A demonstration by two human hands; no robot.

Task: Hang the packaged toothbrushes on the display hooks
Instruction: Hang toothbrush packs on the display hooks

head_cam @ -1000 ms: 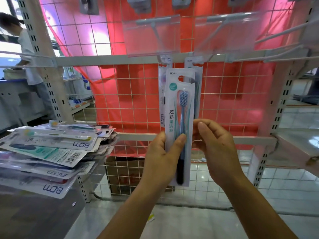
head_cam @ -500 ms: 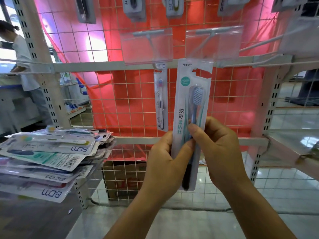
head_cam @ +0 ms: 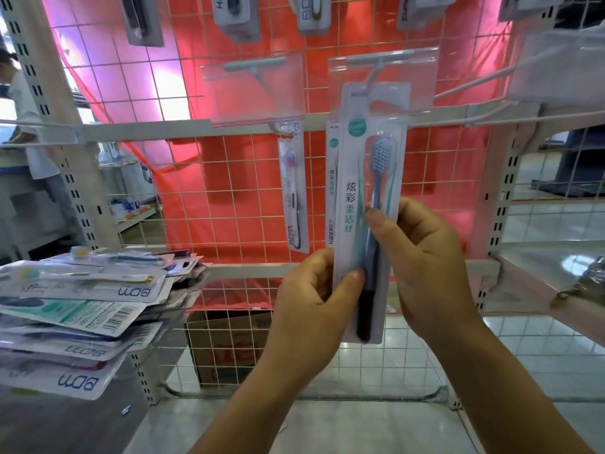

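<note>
I hold a packaged toothbrush [head_cam: 370, 178], white card with a blue brush, upright in front of the red wire grid. My left hand [head_cam: 314, 309] pinches its lower left edge and my right hand [head_cam: 425, 260] grips its right side with the thumb on the front. The card's top sits behind the clear label holder of the middle display hook [head_cam: 381, 63]. A like package [head_cam: 332, 185] hangs just behind it. One more packaged toothbrush [head_cam: 293, 191] hangs from the hook [head_cam: 258, 68] to the left.
A pile of packaged toothbrushes [head_cam: 75, 309] lies on the shelf at left. More packages [head_cam: 235, 14] hang in the row above. Bare hooks [head_cam: 491, 77] jut out at right. A cardboard box [head_cam: 229, 342] stands behind the grid. A person [head_cam: 29, 126] stands far left.
Both hands have raised the package and carried it rightward, so its top now reaches the middle hook's label holder. My right thumb has come onto the front of the card.
</note>
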